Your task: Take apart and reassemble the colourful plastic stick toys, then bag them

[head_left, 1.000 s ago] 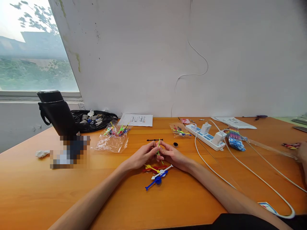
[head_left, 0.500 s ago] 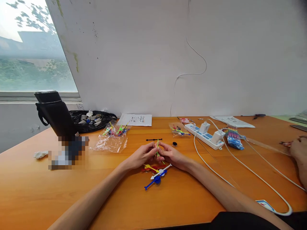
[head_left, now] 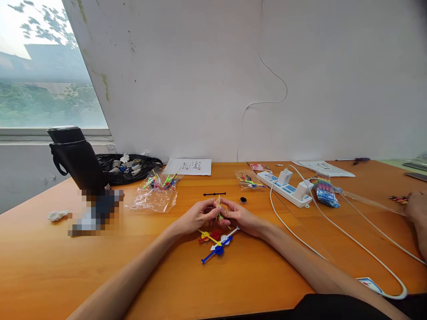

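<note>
**Both hands pinch a thin green plastic pointer above a pile of coloured ones**

The left hand [head_left: 196,216] and the right hand [head_left: 240,217] meet fingertip to fingertip over the orange wooden surface [head_left: 50,266]. Between them stands a thin bright-green plastic pointer [head_left: 219,205], nearly upright, its tip rising just above the fingers. Each hand's grip is closed on it, thumb against forefinger, the left from one side and the right from the other; how much of the pointer lies inside the fingers cannot be told.

Just nearer the person than the green pointer, touching the surface, lies a small heap of flat plastic pointers with round hubs [head_left: 216,242]: yellow, red, white and blue, crossing one another. Just beyond the green pointer lies a slim black plastic pointer [head_left: 214,194], and beside that a small black round cap [head_left: 243,200].

Left of the green pointer and farther back sits a clear plastic bag of coloured pointers [head_left: 156,192]; right of it, a white power strip with plugged-in chargers [head_left: 287,189]. Another person's hand [head_left: 415,206] rests far to the right of the green pointer.
</note>
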Demonstrator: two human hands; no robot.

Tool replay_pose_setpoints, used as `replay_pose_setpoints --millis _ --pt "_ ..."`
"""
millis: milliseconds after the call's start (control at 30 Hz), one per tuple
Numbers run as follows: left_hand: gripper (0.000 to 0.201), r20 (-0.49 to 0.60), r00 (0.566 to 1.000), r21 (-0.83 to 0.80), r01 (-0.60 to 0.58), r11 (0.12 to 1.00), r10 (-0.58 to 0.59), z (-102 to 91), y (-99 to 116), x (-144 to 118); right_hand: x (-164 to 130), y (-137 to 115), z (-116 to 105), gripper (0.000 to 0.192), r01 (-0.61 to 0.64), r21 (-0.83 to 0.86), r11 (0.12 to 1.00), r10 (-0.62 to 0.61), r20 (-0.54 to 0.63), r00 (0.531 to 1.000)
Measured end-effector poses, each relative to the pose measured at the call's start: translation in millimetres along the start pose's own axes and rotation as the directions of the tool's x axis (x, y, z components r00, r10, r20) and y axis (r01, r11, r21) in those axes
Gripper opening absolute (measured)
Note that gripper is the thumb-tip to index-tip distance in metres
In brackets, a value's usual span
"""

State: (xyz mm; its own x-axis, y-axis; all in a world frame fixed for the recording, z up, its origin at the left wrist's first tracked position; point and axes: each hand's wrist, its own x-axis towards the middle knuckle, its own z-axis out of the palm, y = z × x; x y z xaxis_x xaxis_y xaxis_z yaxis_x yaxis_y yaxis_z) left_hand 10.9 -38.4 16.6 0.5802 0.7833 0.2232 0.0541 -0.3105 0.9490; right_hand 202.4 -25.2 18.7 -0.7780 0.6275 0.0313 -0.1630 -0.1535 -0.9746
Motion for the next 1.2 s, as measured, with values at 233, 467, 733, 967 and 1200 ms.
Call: replay_pose_setpoints --millis 233,467,733,967,1200 --pt "0.044 -0.007 1.000 -0.050 -0.026 0.998 0.026 -8.3 -2 1 2 0 -7 0.028 0.119 0.017 0.993 -0.118 -0.044 0.992" --pt "0.038 -0.264 0.964 0.013 -0.021 1.000 0.024 -22.8 -22 5 6 -2 -22 0.024 0.226 -0.249 0.942 -0.289 -0.255 0.923" --pt "0.034 -0.578 0.811 0.037 -0.090 0.995 0.095 -33.4 -36 11 11 8 -27 0.017 0.101 -0.962 0.254 -0.547 -0.057 0.835" --pt "0.031 -0.657 0.749 0.072 -0.057 0.996 0.090 -32.3 -36 5 32 9 -41 0.015 0.002 -0.999 -0.037 -0.550 0.022 0.835" --pt "0.037 -0.484 0.869 -0.101 -0.171 0.980 0.102 -20.3 -25 8 48 9 -53 0.012 -0.084 -0.993 -0.084 -0.565 -0.022 0.825"
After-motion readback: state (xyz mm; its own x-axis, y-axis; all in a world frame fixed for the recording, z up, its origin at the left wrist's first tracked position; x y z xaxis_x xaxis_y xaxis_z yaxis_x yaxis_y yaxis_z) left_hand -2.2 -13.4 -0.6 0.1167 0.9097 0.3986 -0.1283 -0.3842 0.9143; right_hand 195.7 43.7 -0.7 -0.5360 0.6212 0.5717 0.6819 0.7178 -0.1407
